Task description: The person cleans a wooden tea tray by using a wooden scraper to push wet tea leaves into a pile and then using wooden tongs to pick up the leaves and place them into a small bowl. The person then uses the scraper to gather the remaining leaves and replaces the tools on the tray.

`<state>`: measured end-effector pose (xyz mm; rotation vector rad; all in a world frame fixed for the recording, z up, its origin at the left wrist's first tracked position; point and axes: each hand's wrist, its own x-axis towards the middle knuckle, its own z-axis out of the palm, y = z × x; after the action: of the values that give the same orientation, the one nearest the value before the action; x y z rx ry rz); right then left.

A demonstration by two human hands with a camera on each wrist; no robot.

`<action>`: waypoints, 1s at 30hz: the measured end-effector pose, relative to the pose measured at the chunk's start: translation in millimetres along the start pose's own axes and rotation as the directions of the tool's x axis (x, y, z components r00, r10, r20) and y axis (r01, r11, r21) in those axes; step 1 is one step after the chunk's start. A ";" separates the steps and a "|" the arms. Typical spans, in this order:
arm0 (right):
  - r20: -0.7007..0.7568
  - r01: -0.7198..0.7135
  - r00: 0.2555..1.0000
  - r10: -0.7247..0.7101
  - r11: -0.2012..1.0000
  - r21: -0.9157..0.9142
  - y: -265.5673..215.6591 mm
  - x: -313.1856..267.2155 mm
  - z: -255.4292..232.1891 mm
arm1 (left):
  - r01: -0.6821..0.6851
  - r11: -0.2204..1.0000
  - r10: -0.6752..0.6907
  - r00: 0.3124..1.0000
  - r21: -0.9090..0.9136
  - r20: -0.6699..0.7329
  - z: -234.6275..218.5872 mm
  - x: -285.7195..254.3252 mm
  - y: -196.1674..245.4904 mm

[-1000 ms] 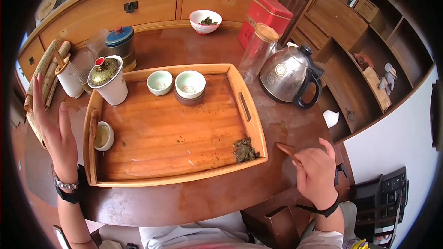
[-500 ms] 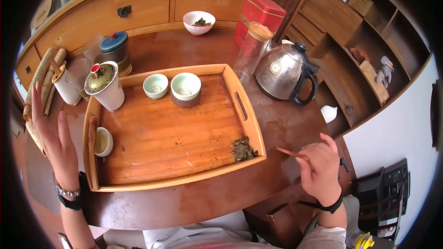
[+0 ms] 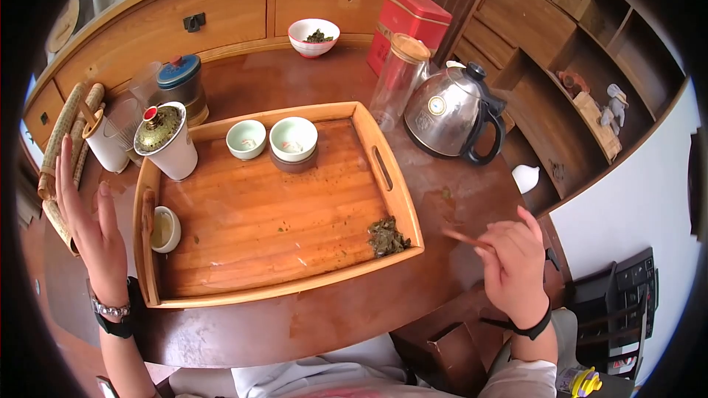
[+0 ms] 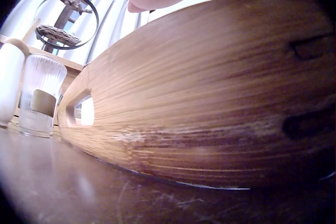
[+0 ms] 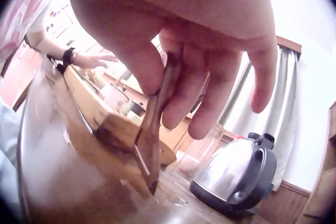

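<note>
My right hand (image 3: 516, 273) pinches slim wooden tea tongs (image 5: 151, 150) between thumb and fingers, just off the tray's right corner. Their tip points at the tray, low over the table in the right wrist view. Inside that corner of the wooden tray (image 3: 295, 299) lies a dark clump of wet tea leaves (image 3: 388, 237). My left hand (image 3: 99, 232) is upright beside the tray's left side, fingers straight and holding nothing. Nearest it on the tray is a small cup of pale tea (image 3: 174, 230). Two pale green cups (image 3: 245, 139) and a white lidded cup (image 3: 177, 155) stand toward the back.
An electric kettle (image 3: 446, 121), a glass jar with a wooden lid (image 3: 391, 88) and a red tin (image 3: 413, 22) stand right of the tray. A bowl of leaves (image 3: 313, 48) sits behind. Glasses, a blue-lidded jar (image 3: 184, 88) and rolled mats (image 3: 63, 133) are at left.
My right hand with the tongs has drawn slightly right, away from the tray corner. The left hand stays upright. The whole scene has shifted a little left as the head turns.
</note>
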<state>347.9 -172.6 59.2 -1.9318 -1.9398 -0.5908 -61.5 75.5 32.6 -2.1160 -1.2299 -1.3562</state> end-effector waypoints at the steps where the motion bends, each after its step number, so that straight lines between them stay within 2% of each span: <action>1: 0.062 0.001 0.998 -0.006 0.997 0.077 -2.5 -1.2 -6.9 | -0.022 0.998 0.020 0.999 0.059 0.038 -1.6 0.5 1.0; 3: 0.152 0.000 0.988 -0.027 0.984 0.179 -5.1 -6.1 -11.1 | -0.045 0.992 0.036 0.996 0.116 0.078 -3.1 0.6 1.2; 5: 0.164 -0.007 0.986 -0.018 0.988 0.154 -9.3 -5.5 -9.4 | -0.092 0.970 0.064 0.990 0.225 0.128 -3.3 0.2 0.1; 7: 0.179 -0.017 0.984 -0.006 0.992 0.128 -11.9 -4.9 -4.0 | -0.092 0.974 0.067 0.990 0.205 0.127 -5.1 1.3 1.5; 9: 0.155 -0.024 0.988 0.024 1.000 -0.006 -9.6 -1.3 7.7 | -0.092 0.979 0.068 0.989 0.183 0.131 -5.5 0.0 -0.1; 10: 0.157 -0.024 0.987 0.025 1.000 -0.008 -9.2 1.0 9.4 | -0.092 0.980 0.070 0.989 0.175 0.130 -5.4 -0.6 -1.9; 12: 0.047 -0.039 0.998 0.039 0.999 0.001 -7.4 7.1 11.2 | -0.093 0.981 0.072 0.989 0.169 0.126 -5.1 -0.2 -4.1; 14: 0.013 -0.012 1.000 0.011 1.000 0.022 -14.5 16.2 2.9 | -0.093 0.981 0.077 0.992 0.169 0.096 -5.5 0.3 -0.4; 16: -0.081 -0.040 0.995 0.054 0.985 0.167 -26.9 26.1 -4.9 | -0.107 0.975 0.085 0.989 0.192 0.118 -7.4 1.0 0.7; 17: -0.096 0.026 0.995 -0.010 0.986 0.166 -29.0 31.3 -7.5 | -0.121 0.970 0.092 0.986 0.211 0.139 -7.9 0.7 1.4; 18: -0.093 0.026 0.996 -0.011 0.986 0.167 -34.6 36.2 -10.3 | -0.119 0.970 0.090 0.986 0.212 0.142 -8.6 0.8 3.2; 20: 0.009 -0.088 0.996 0.089 0.954 0.287 -47.6 46.3 -11.0 | -0.129 0.968 0.093 0.982 0.218 0.166 -10.4 0.7 6.3; 21: 0.015 -0.085 0.996 0.084 0.954 0.288 -49.3 53.1 -7.1 | -0.123 0.968 0.086 0.982 0.220 0.171 -10.7 0.0 6.2; 23: 0.014 0.042 0.999 -0.050 0.934 0.356 -49.6 72.7 2.3 | -0.122 0.975 0.093 0.983 0.184 0.158 -13.1 0.9 4.8; 26: 0.055 0.110 0.988 -0.144 0.909 0.401 -44.0 101.7 24.8 | -0.110 0.978 0.088 0.988 0.177 0.131 -16.2 1.5 7.1; 28: 0.067 0.106 0.987 -0.145 0.909 0.404 -46.7 119.7 38.8 | -0.092 0.983 0.077 0.992 0.160 0.098 -15.5 1.9 9.3; 30: 0.058 0.197 0.971 -0.234 0.911 0.363 -46.3 132.9 55.6 | -0.091 0.981 0.073 0.991 0.173 0.108 -17.5 3.1 11.0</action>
<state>302.0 -29.6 77.5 -1.5618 -2.1649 -0.1771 -61.9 59.1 45.5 -2.1068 -1.2380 -1.0740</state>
